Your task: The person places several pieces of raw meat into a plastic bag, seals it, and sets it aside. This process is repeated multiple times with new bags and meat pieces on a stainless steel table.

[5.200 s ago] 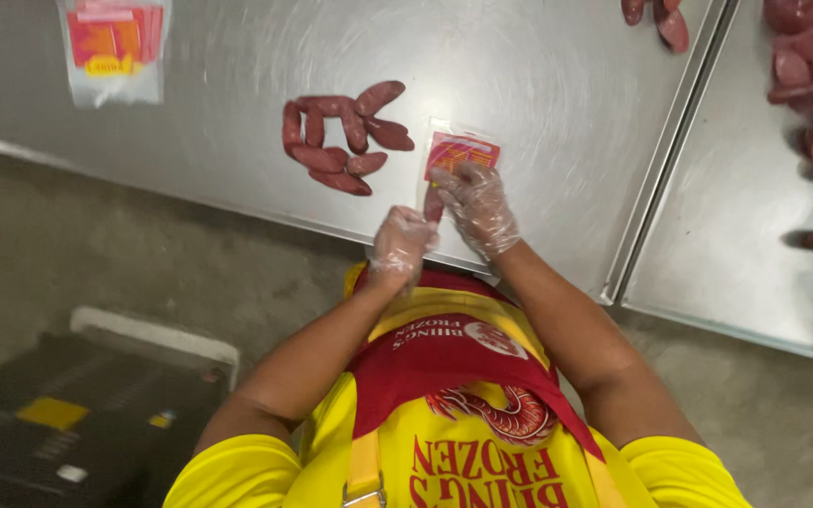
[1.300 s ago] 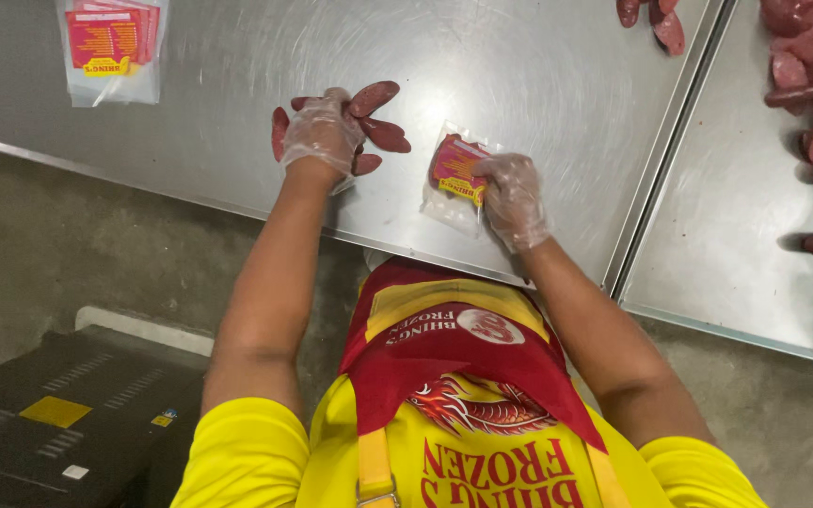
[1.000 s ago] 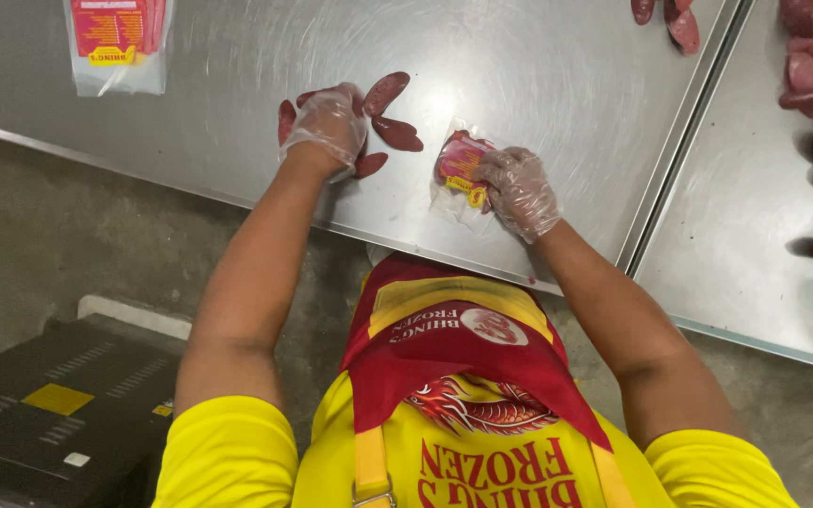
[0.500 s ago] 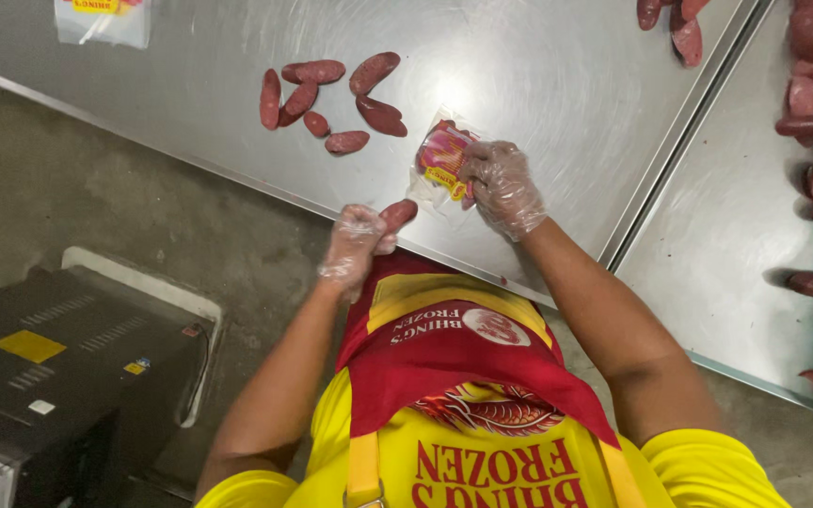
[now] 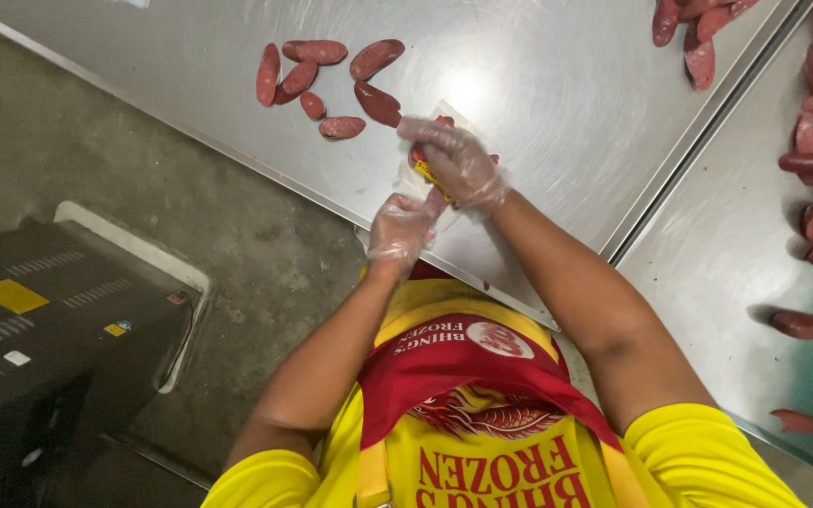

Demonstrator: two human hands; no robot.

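Since half a second ago, our left hand (image 5: 399,226) has carried its sausage (image 5: 435,201) up to the clear pouch (image 5: 425,174), which our right hand (image 5: 458,162) grips closed-fingered just above. Loose sausages (image 5: 326,80) lie beyond, on the steel table (image 5: 557,85).

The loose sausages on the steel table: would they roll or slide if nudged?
The sausages look short, rounded and glossy, so they would probably slide on the smooth steel table and could roll sideways. They seem firm enough to keep their shape. The clear pouch looks thin and floppy, bunched between the left hand and right hand.
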